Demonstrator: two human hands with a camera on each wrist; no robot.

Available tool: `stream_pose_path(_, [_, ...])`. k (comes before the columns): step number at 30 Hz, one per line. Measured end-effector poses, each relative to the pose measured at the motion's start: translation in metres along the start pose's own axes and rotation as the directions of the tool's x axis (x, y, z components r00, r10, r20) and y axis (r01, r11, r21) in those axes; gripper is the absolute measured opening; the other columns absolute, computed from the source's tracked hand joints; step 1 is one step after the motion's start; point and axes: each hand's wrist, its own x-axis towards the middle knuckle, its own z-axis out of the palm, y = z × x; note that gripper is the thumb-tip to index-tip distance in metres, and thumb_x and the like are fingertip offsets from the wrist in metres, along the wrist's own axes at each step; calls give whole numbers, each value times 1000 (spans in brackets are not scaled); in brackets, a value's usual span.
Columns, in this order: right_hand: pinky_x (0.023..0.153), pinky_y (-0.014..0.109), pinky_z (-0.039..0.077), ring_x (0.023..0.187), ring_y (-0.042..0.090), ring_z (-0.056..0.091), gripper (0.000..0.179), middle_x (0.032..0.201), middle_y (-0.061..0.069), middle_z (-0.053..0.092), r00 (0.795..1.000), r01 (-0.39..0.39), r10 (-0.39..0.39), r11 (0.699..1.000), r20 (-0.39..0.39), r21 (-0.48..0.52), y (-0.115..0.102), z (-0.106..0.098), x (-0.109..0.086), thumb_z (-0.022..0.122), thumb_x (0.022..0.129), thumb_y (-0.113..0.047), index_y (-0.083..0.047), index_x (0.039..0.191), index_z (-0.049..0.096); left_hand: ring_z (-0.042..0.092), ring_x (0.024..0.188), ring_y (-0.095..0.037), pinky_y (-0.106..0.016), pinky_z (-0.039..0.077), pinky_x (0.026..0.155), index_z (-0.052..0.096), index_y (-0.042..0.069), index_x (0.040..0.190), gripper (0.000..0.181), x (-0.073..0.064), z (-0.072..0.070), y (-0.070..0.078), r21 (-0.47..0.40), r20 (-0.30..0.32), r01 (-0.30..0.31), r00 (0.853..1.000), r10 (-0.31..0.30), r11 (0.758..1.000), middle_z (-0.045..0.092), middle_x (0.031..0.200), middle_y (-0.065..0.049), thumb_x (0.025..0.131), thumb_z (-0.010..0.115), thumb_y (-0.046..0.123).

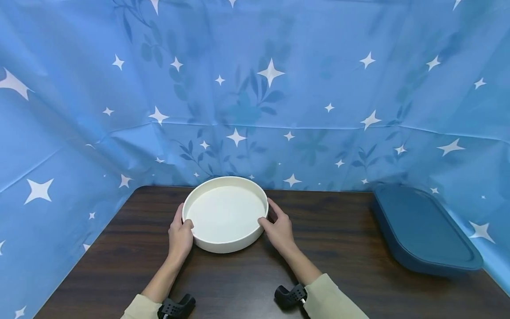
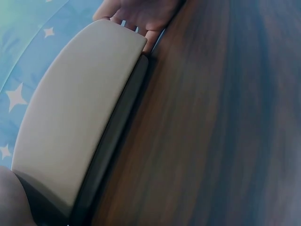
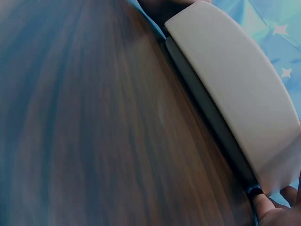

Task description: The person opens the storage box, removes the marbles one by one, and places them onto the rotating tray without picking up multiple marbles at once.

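Note:
A round white tray (image 1: 227, 215) with a low wall is held level between both hands, close over the tabletop. My left hand (image 1: 180, 237) grips its left side, thumb over the rim and fingers along the outer wall. On the opposite side, my right hand (image 1: 280, 228) grips the wall in the same way, thumb on the rim. Both wrist views show the tray's pale outer wall (image 2: 77, 103) from the side, with a dark strip beneath its lower edge. Fingers of the right hand curl under that edge in the left wrist view. The tray's inside holds nothing visible.
A dark blue lidded box (image 1: 430, 228) stands at the right edge of the dark wood-grain table (image 1: 334, 266). Behind the table and along its left side hangs a blue curtain (image 1: 318, 88) with white stars. Black wrist devices (image 1: 176, 306) sit at both sleeves.

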Motion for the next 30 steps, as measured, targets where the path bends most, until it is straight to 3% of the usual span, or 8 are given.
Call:
stream_pose_path(9, [98, 47, 55, 139, 33, 52, 69, 155, 16, 48, 1000, -10, 10, 1000, -11, -14, 6, -31, 2, 62, 87, -9, -16, 154, 44, 27, 154, -30, -51, 27, 121, 22, 8, 162, 75, 0, 30, 8, -8, 42, -29, 999, 30, 1000, 26, 168, -13, 88, 36, 4])
stream_pose_path(19, [91, 34, 55, 140, 32, 52, 72, 156, 15, 48, 999, -26, 24, 998, -43, -52, 12, -63, 0, 59, 87, -9, -14, 156, 40, 35, 150, -28, -50, 32, 118, 26, 10, 161, 74, 0, 63, 15, -24, 53, -70, 996, 71, 997, 32, 165, -11, 89, 38, 6])
stream_pose_path(25, [93, 32, 54, 141, 34, 50, 70, 157, 15, 45, 999, -34, 32, 998, -41, -49, 13, -81, 0, 60, 89, -8, -13, 155, 40, 34, 150, -29, -51, 31, 121, 25, 10, 161, 73, -2, 80, 21, -45, 62, -82, 994, 84, 996, 32, 166, -11, 90, 38, 7])
stream_pose_path(30, [88, 20, 52, 142, 35, 49, 69, 159, 16, 43, 998, -45, 43, 998, -42, -52, 15, -98, -3, 61, 91, -6, -11, 156, 39, 33, 151, -30, -52, 30, 121, 24, 10, 162, 71, -6, 92, 26, -51, 94, -100, 990, 104, 994, 30, 166, -12, 93, 38, 9])
